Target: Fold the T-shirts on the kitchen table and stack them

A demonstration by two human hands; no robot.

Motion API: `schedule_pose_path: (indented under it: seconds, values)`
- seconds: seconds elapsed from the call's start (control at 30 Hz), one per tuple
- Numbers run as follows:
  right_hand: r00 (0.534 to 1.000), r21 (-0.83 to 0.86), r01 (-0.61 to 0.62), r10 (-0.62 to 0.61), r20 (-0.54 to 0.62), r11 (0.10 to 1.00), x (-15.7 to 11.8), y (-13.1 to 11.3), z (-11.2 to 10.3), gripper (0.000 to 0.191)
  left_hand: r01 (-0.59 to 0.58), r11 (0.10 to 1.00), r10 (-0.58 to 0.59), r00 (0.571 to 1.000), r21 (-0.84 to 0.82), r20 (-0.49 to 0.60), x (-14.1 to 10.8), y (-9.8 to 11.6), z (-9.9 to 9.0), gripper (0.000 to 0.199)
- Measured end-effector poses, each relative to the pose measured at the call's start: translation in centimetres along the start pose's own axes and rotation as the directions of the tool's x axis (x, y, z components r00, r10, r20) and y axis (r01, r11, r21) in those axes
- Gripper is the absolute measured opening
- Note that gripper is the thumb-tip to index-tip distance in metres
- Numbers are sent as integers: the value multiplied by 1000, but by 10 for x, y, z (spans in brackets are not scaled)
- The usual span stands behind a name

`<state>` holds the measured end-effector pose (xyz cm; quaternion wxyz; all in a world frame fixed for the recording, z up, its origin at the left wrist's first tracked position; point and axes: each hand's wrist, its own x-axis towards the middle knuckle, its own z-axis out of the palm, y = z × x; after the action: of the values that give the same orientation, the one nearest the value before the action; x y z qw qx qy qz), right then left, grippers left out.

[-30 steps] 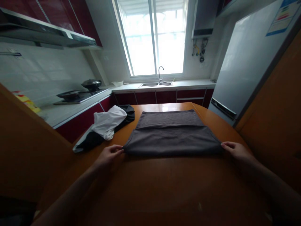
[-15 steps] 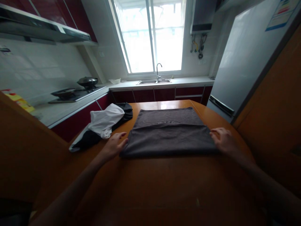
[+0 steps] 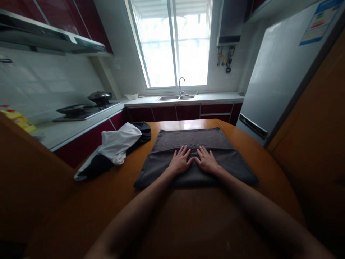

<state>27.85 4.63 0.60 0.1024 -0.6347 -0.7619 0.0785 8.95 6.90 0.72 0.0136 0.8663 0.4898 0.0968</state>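
A dark grey cloth (image 3: 229,162), folded into a wide flat shape, lies on the wooden table (image 3: 205,216). Both hands rest flat on its middle, palms down. My left hand (image 3: 181,162) has its fingers spread and points away from me. Beside it, my right hand (image 3: 207,160) lies the same way, its thumb close to or touching the left thumb. Neither hand grips the cloth. A fold edge with small wrinkles runs across the cloth just beyond the fingertips.
A loose pile of white and black cloth (image 3: 118,142) lies at the table's left edge. Past the table are a counter with a sink (image 3: 176,97), a stove with a lidded pan (image 3: 99,96) at left, and a fridge (image 3: 277,72) at right.
Both hands have moved inward from the left and right edges of the grey cloth to its middle and now lie flat. The view has tilted up slightly.
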Motion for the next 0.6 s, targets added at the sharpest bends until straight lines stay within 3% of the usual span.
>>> schedule_pose_path:
  seconds: [0.13,0.27,0.43,0.6]
  values:
    - [994,-14,-42,41,-106,999,-14,11,-7,63,-53,999,53,998,-11,-40,-12,13,-7,65]
    - [994,-41,-21,17,-110,999,-39,18,-8,62,-127,991,128,991,-28,37,-26,28,-7,68]
    - [974,-17,38,-41,-221,999,-62,10,-11,58,-154,987,154,988,-42,5,-39,39,-5,65]
    - [981,-7,98,-98,-168,995,-73,0,-7,55,-206,976,208,978,-77,18,-50,47,-3,63]
